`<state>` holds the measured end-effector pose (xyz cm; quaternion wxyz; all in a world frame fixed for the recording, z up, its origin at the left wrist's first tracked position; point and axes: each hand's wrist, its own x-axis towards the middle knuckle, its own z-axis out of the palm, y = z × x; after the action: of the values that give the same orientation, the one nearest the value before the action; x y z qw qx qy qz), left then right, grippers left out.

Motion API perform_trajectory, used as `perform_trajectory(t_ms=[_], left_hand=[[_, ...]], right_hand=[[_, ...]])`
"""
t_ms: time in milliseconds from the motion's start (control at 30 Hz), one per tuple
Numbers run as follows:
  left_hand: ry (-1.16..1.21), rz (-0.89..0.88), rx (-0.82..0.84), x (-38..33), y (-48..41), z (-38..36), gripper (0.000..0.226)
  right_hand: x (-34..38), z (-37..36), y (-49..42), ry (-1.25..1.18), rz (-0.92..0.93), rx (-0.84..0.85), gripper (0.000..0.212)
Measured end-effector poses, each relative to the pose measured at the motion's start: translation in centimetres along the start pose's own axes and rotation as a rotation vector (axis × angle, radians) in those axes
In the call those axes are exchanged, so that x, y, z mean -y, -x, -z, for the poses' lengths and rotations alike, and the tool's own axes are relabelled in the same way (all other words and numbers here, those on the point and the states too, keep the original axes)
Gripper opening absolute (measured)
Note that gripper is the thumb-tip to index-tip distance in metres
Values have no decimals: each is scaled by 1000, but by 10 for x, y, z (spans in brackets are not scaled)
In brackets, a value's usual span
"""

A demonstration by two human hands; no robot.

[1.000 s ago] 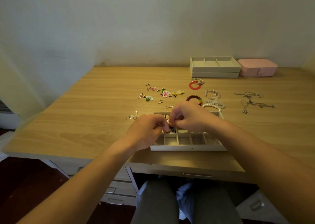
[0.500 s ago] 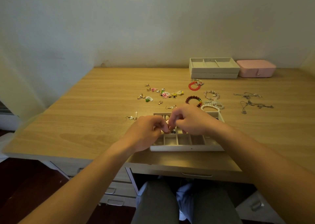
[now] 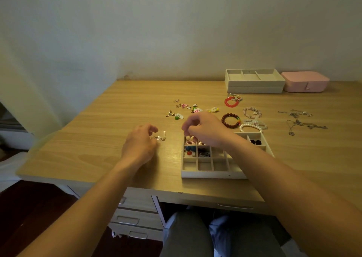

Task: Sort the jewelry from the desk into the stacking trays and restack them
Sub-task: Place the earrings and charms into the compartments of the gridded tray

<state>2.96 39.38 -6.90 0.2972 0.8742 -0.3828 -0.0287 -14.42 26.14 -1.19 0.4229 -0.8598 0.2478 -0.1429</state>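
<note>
Both hands had parted since a second before, when they worked together over the divided tray (image 3: pixel 211 173). The left hand (image 3: pixel 140 145) had swung out to the left, off the tray and onto the bare desk (image 3: pixel 94 139), and the right hand (image 3: pixel 205 128) had lifted a little toward the tray's far-left corner.

A small gold drop earring (image 3: pixel 160 138) lay on the desk just beside the left hand's curled fingertips (image 3: pixel 153 129), on their right side. Whether they pinched it or only touched it could not be told. The right hand's fingers (image 3: pixel 186 132) were bunched and pointed down over the far-left compartments, which held small colourful pieces; anything between those fingers was too small to make out.

Beyond the tray lay loose earrings (image 3: pixel 188 108), beaded bracelets (image 3: pixel 231 120) and silver necklaces (image 3: pixel 299 122). Two stacked trays (image 3: pixel 254 84) and a pink box (image 3: pixel 305 82) stood by the wall.
</note>
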Motion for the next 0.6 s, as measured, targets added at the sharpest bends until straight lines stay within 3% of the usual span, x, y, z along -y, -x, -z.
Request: perform_trajectory(t_ms=[167, 300, 600], left_hand=[[-102, -13, 59, 12, -12, -3, 33], [-156, -48, 85, 6, -19, -1, 16], [-92, -39, 141, 5, -32, 0, 12]], right_hand=[[10, -17, -27, -62, -35, -28, 22], [11, -25, -39, -74, -34, -28, 23], [5, -25, -53, -119, -68, -53, 26]])
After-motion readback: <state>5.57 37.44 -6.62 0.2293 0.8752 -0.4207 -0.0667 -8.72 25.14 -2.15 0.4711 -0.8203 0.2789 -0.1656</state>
